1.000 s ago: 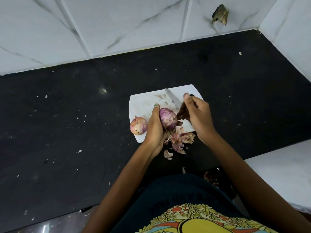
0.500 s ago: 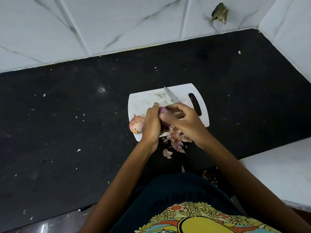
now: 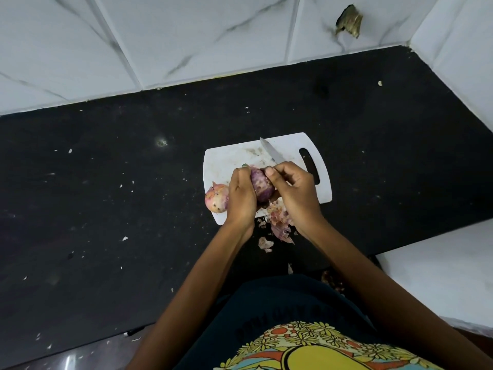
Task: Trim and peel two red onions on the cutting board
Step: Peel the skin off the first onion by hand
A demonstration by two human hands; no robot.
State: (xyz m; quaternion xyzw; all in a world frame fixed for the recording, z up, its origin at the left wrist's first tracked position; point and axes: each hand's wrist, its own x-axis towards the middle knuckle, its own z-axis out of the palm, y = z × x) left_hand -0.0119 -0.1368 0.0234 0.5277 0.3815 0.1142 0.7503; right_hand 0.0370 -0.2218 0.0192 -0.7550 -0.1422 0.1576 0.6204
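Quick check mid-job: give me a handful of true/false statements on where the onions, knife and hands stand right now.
1. Both hands are on the same onion. True: the left hand and right hand hold the purple onion between them.
2. The second onion is fully peeled. False: the second onion at the board's left edge still shows its papery skin.
3. The knife lies flat on the counter. False: the knife is in the right hand, blade over the cutting board.
4. Onion skins lie at the board's near edge. True.
5. The left hand is empty. False: its fingers curl round the purple onion.
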